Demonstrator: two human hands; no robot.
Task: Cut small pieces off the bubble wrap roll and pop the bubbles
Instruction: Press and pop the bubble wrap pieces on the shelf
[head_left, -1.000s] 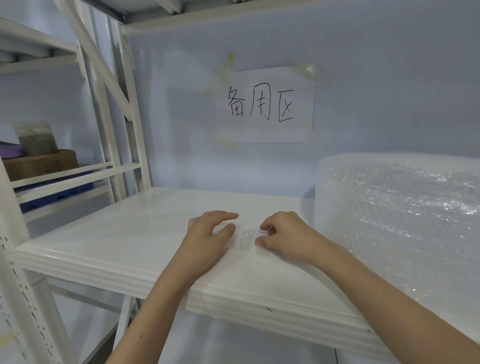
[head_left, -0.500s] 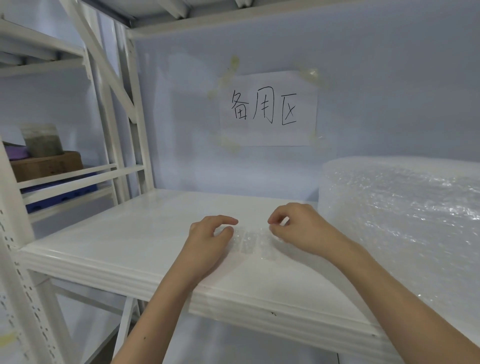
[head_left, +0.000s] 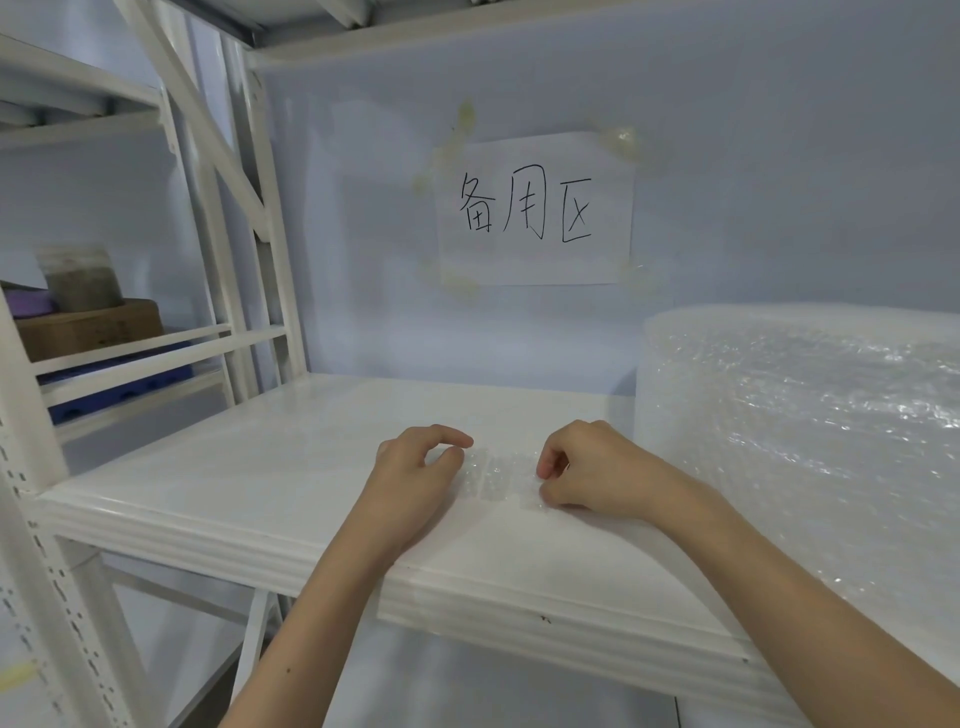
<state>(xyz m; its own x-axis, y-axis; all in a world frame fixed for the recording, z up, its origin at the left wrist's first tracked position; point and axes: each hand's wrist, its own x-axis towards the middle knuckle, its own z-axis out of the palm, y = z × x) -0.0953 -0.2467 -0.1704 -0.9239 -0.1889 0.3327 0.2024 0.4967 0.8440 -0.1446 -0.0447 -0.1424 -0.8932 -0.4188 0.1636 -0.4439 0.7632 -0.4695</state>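
Note:
A small clear bubble wrap piece (head_left: 498, 478) lies flat on the white shelf (head_left: 270, 467), between my two hands. My left hand (head_left: 415, 467) is at its left edge, thumb and curled forefinger closing on that edge. My right hand (head_left: 592, 467) has its fingers curled, and its thumb and fingertips pinch the piece's right edge down by the shelf surface. The big bubble wrap roll (head_left: 810, 447) stands on the shelf right beside my right forearm.
A paper sign (head_left: 535, 208) with handwritten characters is taped to the back wall. White rack posts (head_left: 254, 249) rise at the left. Beyond them a neighbouring shelf holds a cardboard box (head_left: 88, 327) and a jar. The shelf's front edge (head_left: 519, 603) runs under my forearms.
My right hand, lifted slightly half a second ago, has come back down onto the piece's right edge. My left forefinger has curled in towards the thumb. The piece has stayed in place.

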